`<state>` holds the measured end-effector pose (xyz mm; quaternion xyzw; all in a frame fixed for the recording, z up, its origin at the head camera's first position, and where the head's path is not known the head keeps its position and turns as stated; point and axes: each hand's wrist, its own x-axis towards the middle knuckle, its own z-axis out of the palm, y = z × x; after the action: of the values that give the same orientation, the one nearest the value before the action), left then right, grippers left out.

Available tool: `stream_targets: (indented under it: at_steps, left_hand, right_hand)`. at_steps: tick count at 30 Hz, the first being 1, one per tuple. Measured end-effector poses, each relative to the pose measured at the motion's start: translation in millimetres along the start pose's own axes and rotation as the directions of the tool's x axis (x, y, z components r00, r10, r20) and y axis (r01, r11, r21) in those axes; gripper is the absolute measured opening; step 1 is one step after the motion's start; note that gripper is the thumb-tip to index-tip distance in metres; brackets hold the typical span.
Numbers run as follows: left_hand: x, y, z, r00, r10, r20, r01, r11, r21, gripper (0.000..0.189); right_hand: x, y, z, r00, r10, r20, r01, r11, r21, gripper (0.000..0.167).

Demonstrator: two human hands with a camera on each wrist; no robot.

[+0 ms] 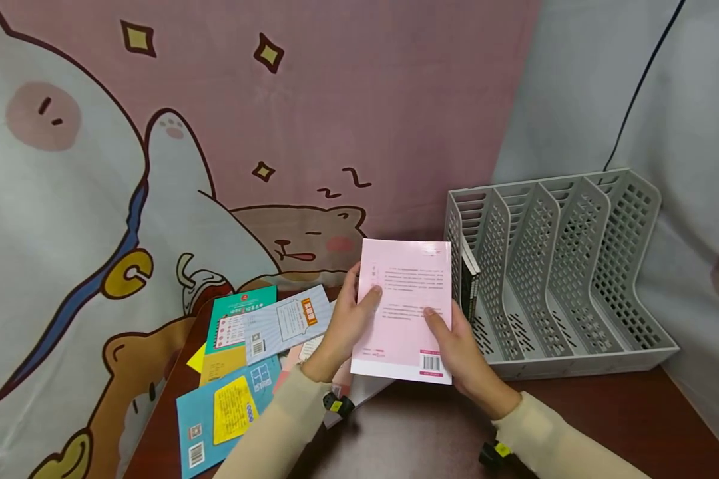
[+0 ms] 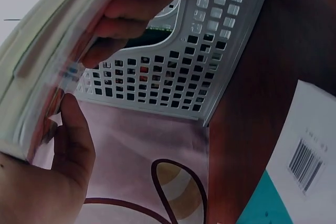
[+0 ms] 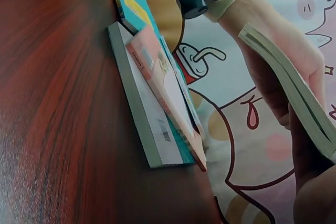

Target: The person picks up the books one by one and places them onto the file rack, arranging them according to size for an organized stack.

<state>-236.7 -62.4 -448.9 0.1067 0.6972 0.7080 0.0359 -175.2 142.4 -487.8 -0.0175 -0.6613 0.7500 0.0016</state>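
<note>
A pink paperback book [image 1: 404, 339], its barcode side facing up, is held above the table in front of the body. My left hand [image 1: 349, 319] grips its left edge, thumb on the cover and fingers behind. On the opposite edge my right hand [image 1: 464, 352] holds it the same way. In the left wrist view the page edges of the book [image 2: 47, 51] show between the thumb and fingers of the left hand [image 2: 68, 156]. The right wrist view shows the book [image 3: 289, 87] edge-on by the right hand [image 3: 278, 56].
A grey file rack [image 1: 581, 366] with several slots stands at the right; a dark thin book [image 1: 470, 283] is in its leftmost slot. Several books overlap at the left, among them a blue book [image 1: 194, 409] and a light striped book [image 1: 275, 319]. A patterned cloth [image 1: 395, 120] hangs behind.
</note>
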Motion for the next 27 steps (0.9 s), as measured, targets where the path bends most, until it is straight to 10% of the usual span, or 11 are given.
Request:
stream_targets:
  at_steps: [27]
  left_hand:
    - [-28.2, -18.3, 5.6, 0.978, -0.151, 0.143, 0.155, 0.988, -0.012, 0.045]
  right_hand:
    - [3.1, -16.7, -10.7, 0.987, -0.159, -0.038, 0.157, 0.986, -0.051, 0.044]
